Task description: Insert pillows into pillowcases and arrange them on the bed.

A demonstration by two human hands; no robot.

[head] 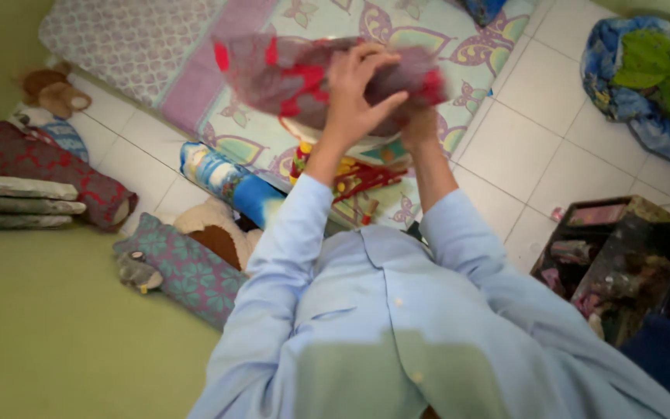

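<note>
Light-blue shirt [397,310] filled the near view. Above it, left hand [354,93] and right hand [420,120] were both closed on a red-and-grey patterned cloth [304,74], held over the mattress [195,54]. Judged light, limp, non-fragile; best gripped at bunched edges. Dark storage box [622,256] at right held jumbled small items, indistinct.

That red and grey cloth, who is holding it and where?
Both hands hold the red and grey cloth: left hand on its middle, right hand under its right end.
</note>
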